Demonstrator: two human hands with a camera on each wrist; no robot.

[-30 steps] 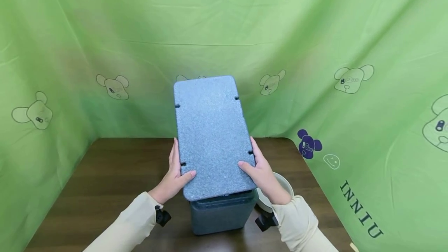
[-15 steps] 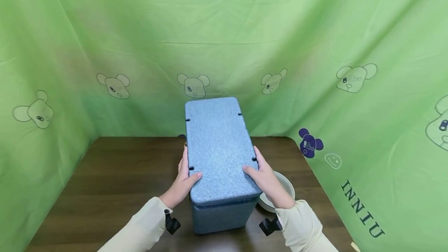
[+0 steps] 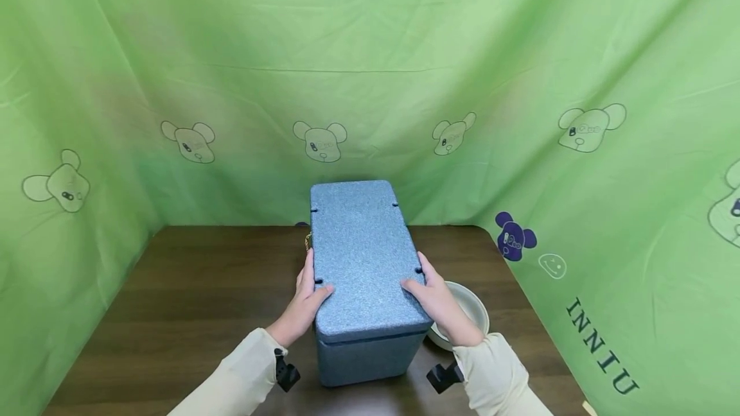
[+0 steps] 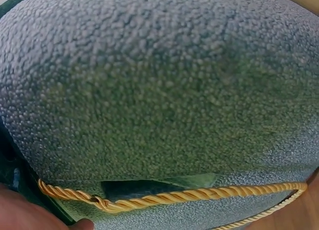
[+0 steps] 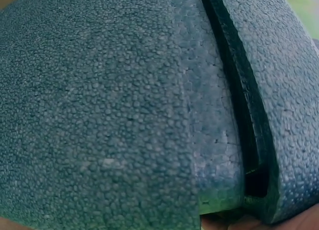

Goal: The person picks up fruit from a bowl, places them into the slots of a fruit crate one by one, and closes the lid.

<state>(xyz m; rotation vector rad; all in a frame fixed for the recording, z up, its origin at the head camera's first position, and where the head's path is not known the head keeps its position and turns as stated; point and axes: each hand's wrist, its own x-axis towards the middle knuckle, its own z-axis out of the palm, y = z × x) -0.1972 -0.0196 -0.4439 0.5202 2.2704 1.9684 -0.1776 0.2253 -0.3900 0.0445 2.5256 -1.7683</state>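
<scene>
A blue foam cooler box (image 3: 370, 358) stands on the table, its long foam lid (image 3: 364, 242) lying over the top. My left hand (image 3: 302, 307) holds the lid's near left side, thumb on top and fingers along the edge. On the near right side my right hand (image 3: 442, 307) grips the lid the same way. The right wrist view shows a dark gap between the box wall (image 5: 99, 115) and the lid (image 5: 294, 100). A twisted yellow rope (image 4: 189, 195) runs along the box's left side in the left wrist view. The box's inside is hidden.
A white round bowl (image 3: 475, 310) stands close to the box's right side, partly behind my right forearm. The dark wooden table (image 3: 220, 287) reaches back to a green printed cloth (image 3: 370, 43), which also hangs on both sides.
The lid was tilted up above the box. Both hands have lowered its far end, and it now lies about level on the box. My left hand moved slightly right.
</scene>
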